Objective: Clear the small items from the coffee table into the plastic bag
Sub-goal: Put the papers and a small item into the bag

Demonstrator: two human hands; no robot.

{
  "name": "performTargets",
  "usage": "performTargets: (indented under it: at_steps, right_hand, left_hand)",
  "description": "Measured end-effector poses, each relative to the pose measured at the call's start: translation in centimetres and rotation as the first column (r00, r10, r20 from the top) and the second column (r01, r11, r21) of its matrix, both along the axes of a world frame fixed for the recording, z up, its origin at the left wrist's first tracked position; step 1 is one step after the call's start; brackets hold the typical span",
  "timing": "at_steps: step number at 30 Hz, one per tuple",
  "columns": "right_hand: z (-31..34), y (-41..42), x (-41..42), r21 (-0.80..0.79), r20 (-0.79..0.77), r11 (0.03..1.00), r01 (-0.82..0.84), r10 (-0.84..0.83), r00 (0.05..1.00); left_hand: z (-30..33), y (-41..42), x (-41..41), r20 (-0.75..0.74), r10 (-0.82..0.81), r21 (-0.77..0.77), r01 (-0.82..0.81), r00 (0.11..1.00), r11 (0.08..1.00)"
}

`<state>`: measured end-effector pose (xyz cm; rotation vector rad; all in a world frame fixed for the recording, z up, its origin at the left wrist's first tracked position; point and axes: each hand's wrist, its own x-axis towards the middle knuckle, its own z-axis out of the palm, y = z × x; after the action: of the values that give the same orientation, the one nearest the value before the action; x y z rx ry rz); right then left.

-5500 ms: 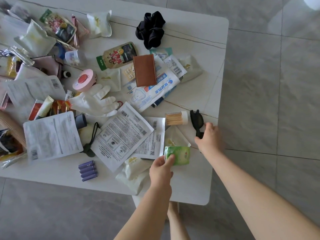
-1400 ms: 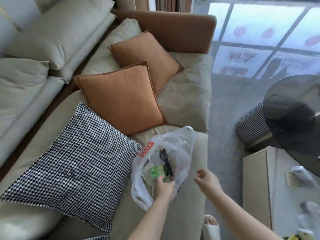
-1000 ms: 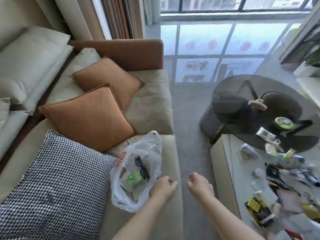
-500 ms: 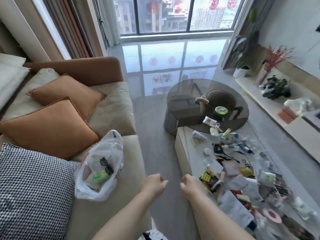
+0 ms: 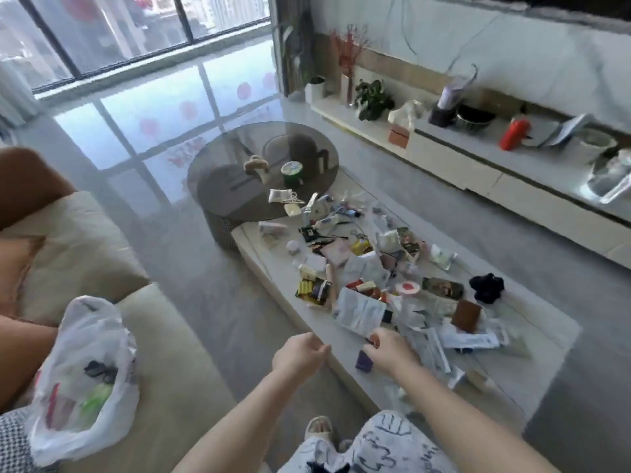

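Note:
The white coffee table (image 5: 541, 324) carries several small items: a white printed sachet (image 5: 360, 310), a brown wallet (image 5: 466, 315), a black scrunchie (image 5: 486, 286), a pink round tin (image 5: 408, 288) and purple batteries (image 5: 363, 361). The plastic bag (image 5: 85, 336) lies open on the sofa at the lower left, with black glasses (image 5: 99, 368) and a green packet (image 5: 95, 401) inside. My left hand (image 5: 300, 353) hangs loosely curled over the gap before the table's near edge, holding nothing. My right hand (image 5: 392, 349) hovers over the table's near edge right beside the purple batteries, fingers bent downward, nothing in it.
A beige sofa (image 5: 164, 353) with cushions is at the left. A round dark glass table (image 5: 239, 179) overlaps the coffee table's far end. A long low cabinet (image 5: 478, 172) runs along the right wall. My slippered foot (image 5: 319, 426) stands on the grey floor between sofa and table.
The glasses and green packet went from my hands into the bag on the sofa. My view then swung right to the coffee table, and both empty hands moved there, the right one over the items.

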<state>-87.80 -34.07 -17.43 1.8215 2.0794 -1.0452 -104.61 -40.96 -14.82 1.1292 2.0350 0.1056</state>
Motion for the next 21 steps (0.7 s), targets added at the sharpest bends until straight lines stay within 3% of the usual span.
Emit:
performTargets:
  at_steps: [6,13,21]
  right_hand:
    - [-1.6,-0.8,7.6,-0.096,0.011,0.939,0.33,-0.331,0.944]
    - [-3.3,-3.5,14.5,-0.086,0.075,0.75,0.656,-0.652,0.755]
    - [-6.0,-4.2,20.3,-0.14,0.028,0.614,0.777,-0.782,0.623]
  left_hand:
    - [-1.9,3.9,4.8,0.029,-0.249,-0.068,0.25,0.968,0.966]
    - [-5.3,6.8,10.3,0.051,-0.481,-0.182,0.481,0.875,0.857]
    - [-8.6,7.7,16.1,0.117,-0.538,-0.23,0.55,0.835,0.803]
